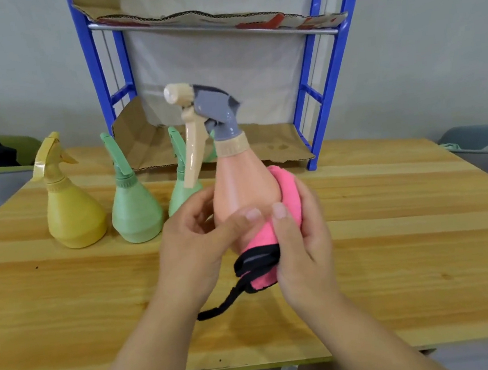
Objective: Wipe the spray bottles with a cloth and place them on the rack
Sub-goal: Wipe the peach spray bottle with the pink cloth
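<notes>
Holding peach spray bottle in left hand: fingers curled behind the lower body, thumb laid across the front. Pressing pink cloth against the bottle's right side with right hand, fingers wrapped round behind the cloth, thumb on its front fold, both thumb tips nearly touching. Black-edged end of the cloth bunched under the right palm, black loop dangling from it toward the wooden table between the wrists. Bottle near upright, slight tilt, grey spray head and beige trigger well above both hands, nozzle pointing left. Base hidden by hands and cloth, so cannot tell whether touching the table. Left of the left hand and a bit farther back, standing in a row on the table: yellow spray bottle farthest out, green spray bottle just beside it, second green spray bottle right behind the left-hand fingers, partly hidden by the trigger. Beyond both hands, at the far side of the table: blue rack, lower cardboard sheet lining the bottom shelf, torn upper cardboard sheet lying over a metal bar higher up. Pale wall behind the rack.
</notes>
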